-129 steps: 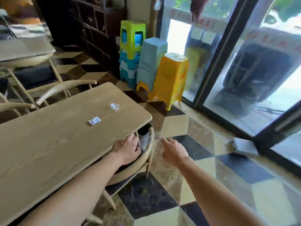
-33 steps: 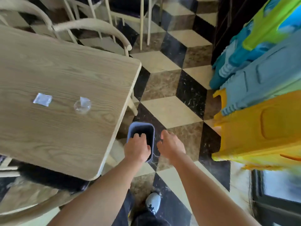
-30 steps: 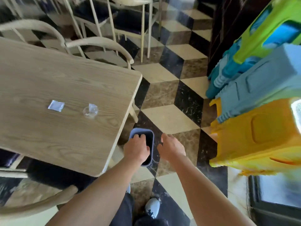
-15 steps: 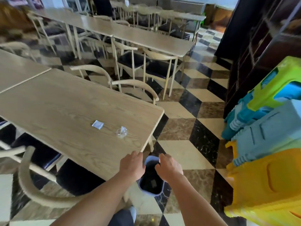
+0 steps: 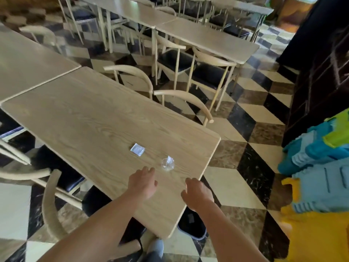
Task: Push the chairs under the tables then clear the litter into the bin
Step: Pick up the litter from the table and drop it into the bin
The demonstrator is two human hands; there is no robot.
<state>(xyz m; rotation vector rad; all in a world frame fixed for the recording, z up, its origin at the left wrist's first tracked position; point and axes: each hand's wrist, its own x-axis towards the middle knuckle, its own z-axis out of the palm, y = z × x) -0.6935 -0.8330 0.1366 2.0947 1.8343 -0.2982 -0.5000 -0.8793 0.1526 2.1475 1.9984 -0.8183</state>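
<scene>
both hands, left [image 5: 143,183] and right [image 5: 196,191], hover spread and empty over the table [image 5: 90,118] (bin [image 5: 192,225] below its corner), nearest the crumpled wrapper [image 5: 167,163], likely reaching for it.

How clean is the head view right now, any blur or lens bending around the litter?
Head view: the flat wrapper and clear crumpled plastic on the table read fairly sharp; the left edge and far chairs smear with motion blur; wide-angle bending curves the table edges; daylight is soft, without strong glare.
</scene>
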